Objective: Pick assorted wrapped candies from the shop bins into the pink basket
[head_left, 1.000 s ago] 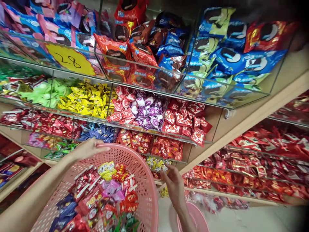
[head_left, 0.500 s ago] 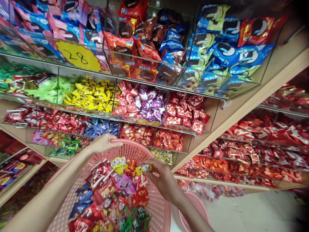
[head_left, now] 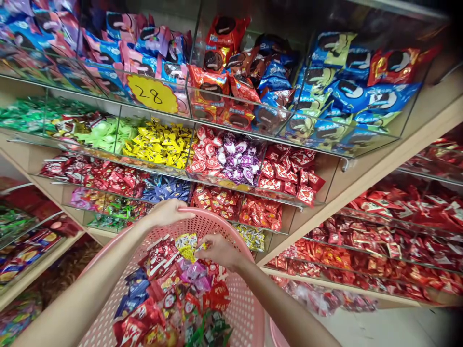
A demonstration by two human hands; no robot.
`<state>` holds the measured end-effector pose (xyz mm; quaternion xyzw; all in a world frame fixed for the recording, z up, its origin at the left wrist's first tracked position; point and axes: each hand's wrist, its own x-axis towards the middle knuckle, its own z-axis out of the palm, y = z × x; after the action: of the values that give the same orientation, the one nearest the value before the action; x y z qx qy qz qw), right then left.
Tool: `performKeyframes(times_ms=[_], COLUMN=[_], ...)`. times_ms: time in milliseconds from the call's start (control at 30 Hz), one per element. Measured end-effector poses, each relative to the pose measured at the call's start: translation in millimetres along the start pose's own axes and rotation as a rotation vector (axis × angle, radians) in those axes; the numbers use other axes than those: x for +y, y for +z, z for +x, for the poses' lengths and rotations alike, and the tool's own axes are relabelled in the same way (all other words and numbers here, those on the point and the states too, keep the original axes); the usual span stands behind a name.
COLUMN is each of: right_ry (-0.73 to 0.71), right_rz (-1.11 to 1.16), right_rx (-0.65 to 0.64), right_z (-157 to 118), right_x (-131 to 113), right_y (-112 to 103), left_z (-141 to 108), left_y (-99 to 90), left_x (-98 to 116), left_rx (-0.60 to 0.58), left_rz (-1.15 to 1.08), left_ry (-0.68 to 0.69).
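My left hand (head_left: 168,213) grips the far rim of a pink perforated basket (head_left: 249,308), its fingers closed over the edge. Inside the basket lie mixed wrapped candies: yellow-and-white packets (head_left: 187,246), purple ones (head_left: 196,275), dark blue ones (head_left: 134,291), and red and green ones. My right hand (head_left: 217,250) is over the upper part of the basket, fingertips pinched together beside the yellow packets. A bit of yellow wrapper shows at those fingertips; the fingers hide most of it.
Clear-fronted shelves ahead hold sorted candies, with yellow ones (head_left: 159,147) at mid height and wrapped cookies above. A yellow tag (head_left: 152,92) reads 28. Red candies (head_left: 390,236) fill shelves at the right. Part of another pink container (head_left: 277,333) stands on the floor.
My right hand has moved left and inward over the basket with the yellow candy at its fingertips. My left hand still holds the rim. The view has shifted, so the shelves appear farther right and lower.
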<state>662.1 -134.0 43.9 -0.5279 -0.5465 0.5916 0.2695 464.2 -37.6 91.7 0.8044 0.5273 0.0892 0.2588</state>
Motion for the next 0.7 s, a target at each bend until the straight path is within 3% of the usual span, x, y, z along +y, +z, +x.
performKeyframes(times_ms=[267, 467, 700], right_ry=[0.036, 0.086, 0.06], right_rz=[-0.019, 0.143, 0.085], right_rx=[0.008, -0.031, -0.034], right_z=[19, 19, 18], right_x=[7, 6, 11], right_y=[12, 18, 12], left_z=[-3, 4, 8], left_y=[-1.6, 3.5, 7.5], left_x=[-5, -14, -19], left_rx=[0.003, 0.006, -0.01], left_rz=[0.008, -0.037, -0.084], left_ry=[-0.021, 0.013, 0.013])
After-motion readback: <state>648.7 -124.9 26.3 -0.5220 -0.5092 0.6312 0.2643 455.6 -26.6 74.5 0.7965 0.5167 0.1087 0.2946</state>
